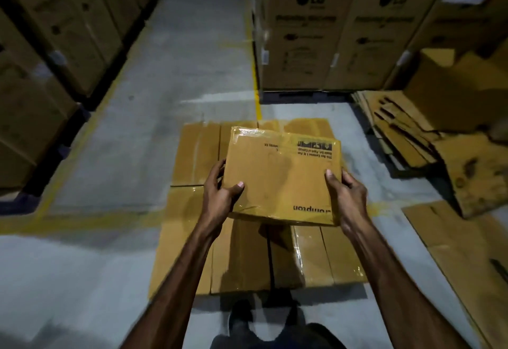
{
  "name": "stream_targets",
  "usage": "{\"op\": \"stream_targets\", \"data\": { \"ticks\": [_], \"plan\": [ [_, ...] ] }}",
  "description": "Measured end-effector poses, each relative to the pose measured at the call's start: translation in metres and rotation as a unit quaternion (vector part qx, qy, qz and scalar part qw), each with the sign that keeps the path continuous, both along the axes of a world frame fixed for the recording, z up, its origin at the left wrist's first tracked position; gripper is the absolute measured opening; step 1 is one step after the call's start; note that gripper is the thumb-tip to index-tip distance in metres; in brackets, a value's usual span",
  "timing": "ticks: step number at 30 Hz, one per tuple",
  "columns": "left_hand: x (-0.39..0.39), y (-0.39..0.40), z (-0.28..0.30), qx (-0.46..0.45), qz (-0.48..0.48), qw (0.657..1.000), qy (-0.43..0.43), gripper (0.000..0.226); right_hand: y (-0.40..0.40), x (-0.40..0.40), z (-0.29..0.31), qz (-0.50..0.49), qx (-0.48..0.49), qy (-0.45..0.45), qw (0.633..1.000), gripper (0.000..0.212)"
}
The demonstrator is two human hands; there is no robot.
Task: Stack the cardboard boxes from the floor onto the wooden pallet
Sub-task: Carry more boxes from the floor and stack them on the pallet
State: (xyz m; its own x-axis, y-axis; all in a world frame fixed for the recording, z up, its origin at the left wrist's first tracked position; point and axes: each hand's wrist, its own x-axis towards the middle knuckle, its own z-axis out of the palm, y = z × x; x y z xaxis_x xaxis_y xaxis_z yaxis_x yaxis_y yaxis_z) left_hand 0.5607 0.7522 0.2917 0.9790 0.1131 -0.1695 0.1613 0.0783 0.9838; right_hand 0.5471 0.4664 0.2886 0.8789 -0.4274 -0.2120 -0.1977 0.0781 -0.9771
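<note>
Tall stacks of big printed cartons [316, 32] wall me in ahead, more of them down the left [46, 46], with the grey floor [170, 73] and its yellow line [255, 84] running between. To my right lies a heap of flattened cardboard [406, 128], spent and out of the way.

Right below me is the layer of boxes [198, 211] already laid down flat, edge to edge, taped seams up. I take it the wooden pallet sits beneath them, though I can't see any wood from here. They're packed tight so the next layer gets a level bed.

Now the one that matters: the cardboard box [280, 178] is in the air over that layer, tipped a little, printed side up and reading upside down to me. I'm carrying it flat so it can drop straight onto the stack.

Both arms reach out and down. My left hand [220, 192] clamps the left edge, thumb on top, fingers curled round the side. My right hand [346, 192] does the same on the right edge, thumb pressed on the face. My shoes [242, 318] are at the near edge.
</note>
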Motion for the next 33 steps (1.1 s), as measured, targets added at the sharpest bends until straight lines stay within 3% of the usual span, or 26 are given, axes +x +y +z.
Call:
{"op": "stream_targets", "data": {
  "ticks": [5, 12, 15, 18, 20, 23, 28, 33],
  "plan": [
    [0.018, -0.05, 0.008, -0.023, -0.037, 0.999, -0.003, 0.051, -0.043, -0.017, 0.001, -0.025, -0.028, 0.014, 0.999, 0.038],
    [0.043, -0.135, 0.019, 0.069, -0.062, 0.995, -0.024, 0.032, -0.127, -0.023, -0.015, -0.053, -0.03, 0.011, 0.998, 0.032],
    [0.056, -0.178, 0.013, 0.083, -0.05, 0.995, -0.008, 0.048, -0.173, -0.017, -0.019, -0.036, -0.038, 0.005, 0.999, 0.036],
    [0.068, -0.224, 0.007, 0.09, -0.026, 0.995, 0.031, 0.096, -0.221, -0.011, -0.019, -0.016, -0.045, 0.001, 0.999, 0.049],
    [0.077, -0.252, -0.003, 0.094, -0.012, 0.994, 0.059, 0.111, -0.25, -0.005, -0.017, 0.004, -0.062, -0.007, 0.998, 0.054],
    [0.08, -0.28, -0.011, 0.138, -0.011, 0.987, 0.081, 0.111, -0.284, 0.01, -0.016, 0.047, -0.087, -0.013, 0.995, 0.052],
    [0.083, -0.302, -0.009, 0.125, 0.043, 0.985, 0.11, 0.109, -0.312, 0.042, -0.016, 0.106, -0.103, -0.017, 0.989, 0.047],
    [0.116, -0.308, 0.003, 0.122, 0.075, 0.985, 0.098, 0.084, -0.309, 0.072, -0.022, 0.13, -0.083, -0.021, 0.988, 0.046]
  ]
}}
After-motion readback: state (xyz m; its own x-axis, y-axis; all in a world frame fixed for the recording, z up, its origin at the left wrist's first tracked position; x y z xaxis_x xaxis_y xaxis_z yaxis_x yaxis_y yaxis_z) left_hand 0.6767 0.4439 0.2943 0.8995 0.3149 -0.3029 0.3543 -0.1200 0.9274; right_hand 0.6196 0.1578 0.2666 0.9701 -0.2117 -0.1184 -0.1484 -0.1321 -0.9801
